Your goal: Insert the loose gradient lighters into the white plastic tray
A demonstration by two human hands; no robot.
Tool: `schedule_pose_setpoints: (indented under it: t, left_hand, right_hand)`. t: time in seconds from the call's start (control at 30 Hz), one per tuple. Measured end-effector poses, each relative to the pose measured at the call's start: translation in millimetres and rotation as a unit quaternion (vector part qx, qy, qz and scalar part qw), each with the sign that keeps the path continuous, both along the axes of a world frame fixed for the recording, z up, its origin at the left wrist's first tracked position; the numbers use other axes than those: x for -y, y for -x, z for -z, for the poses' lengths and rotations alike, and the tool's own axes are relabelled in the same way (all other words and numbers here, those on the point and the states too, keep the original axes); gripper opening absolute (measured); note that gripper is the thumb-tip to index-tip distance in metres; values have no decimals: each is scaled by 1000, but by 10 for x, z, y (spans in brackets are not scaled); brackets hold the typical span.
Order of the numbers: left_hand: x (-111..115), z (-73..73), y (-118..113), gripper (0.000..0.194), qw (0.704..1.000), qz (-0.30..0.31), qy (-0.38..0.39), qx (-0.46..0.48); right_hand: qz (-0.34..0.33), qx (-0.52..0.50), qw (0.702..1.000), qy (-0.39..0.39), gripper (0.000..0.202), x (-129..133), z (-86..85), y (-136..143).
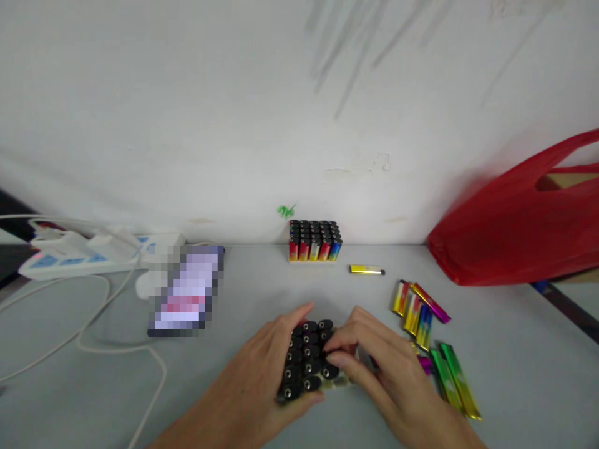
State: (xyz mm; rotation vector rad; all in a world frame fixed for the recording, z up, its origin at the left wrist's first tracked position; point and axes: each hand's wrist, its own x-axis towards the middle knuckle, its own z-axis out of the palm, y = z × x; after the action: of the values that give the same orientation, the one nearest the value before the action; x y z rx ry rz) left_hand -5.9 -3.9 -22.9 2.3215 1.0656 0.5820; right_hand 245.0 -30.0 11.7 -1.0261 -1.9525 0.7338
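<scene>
My left hand and right hand clasp a part-filled lighter block; one full block stands behind; loose lighters remain on the worktop.

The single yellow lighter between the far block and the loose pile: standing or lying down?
Lying down. The yellow lighter rests flat on its side on the table, black cap pointing right, apart from the upright block of lighters.

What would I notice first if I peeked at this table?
Probably the big shiny red plastic bag at the right by the wall. Then both hands, left hand and right hand, cupping a block of black-topped lighters up front, with loose rainbow-coloured metallic lighters scattered to their right.
</scene>
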Motion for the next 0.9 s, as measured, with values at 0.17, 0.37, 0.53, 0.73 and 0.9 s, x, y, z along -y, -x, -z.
schedule_pose_setpoints:
  t: [0.17, 0.37, 0.53, 0.73, 0.9]
  left_hand:
    - [0, -26, -5, 118, 1000, 1, 1, 5]
    - [5, -55, -19, 114, 1000, -2, 14, 2]
    - [10, -94, -18, 110, 999, -7, 34, -2]
    - [6, -104, -21, 102, 999, -10, 42, 7]
    - [-1, -89, -14, 101, 999, -9, 46, 14]
  right_hand:
    - [17, 16, 1000, -19, 8, 9, 38, -4]
    - [80, 29, 996, -24, 21, 27, 81, 16]
    - [246, 128, 957, -88, 23, -143, 183, -80]
    - [305, 361, 880, -50, 48, -441, 307, -320]
    - [219, 452, 862, -70, 44, -585, 288, -406]
